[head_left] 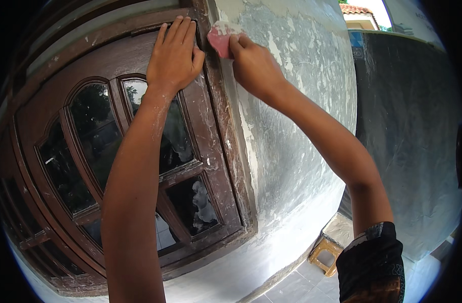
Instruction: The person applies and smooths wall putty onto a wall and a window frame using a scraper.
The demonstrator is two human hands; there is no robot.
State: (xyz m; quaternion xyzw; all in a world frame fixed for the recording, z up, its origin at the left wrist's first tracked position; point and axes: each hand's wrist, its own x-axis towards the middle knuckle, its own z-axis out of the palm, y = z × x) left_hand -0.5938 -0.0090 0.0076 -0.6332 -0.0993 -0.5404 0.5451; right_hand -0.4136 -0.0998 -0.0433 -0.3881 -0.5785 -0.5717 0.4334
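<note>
My left hand lies with stretched fingers on the upper part of the brown wooden window frame, which has arched glass panes and pale smears on its paint. My right hand pinches a flat pink scraper, its top coated in off-white paste, against the wall's edge just right of the frame. The grey wall around it is mottled with white patches, and a pale strip runs beside the window.
A dark grey wall or panel stands at the right. Below, on grey floor tiles, sits a small mustard-coloured stool. A tiled roof shows at the top right.
</note>
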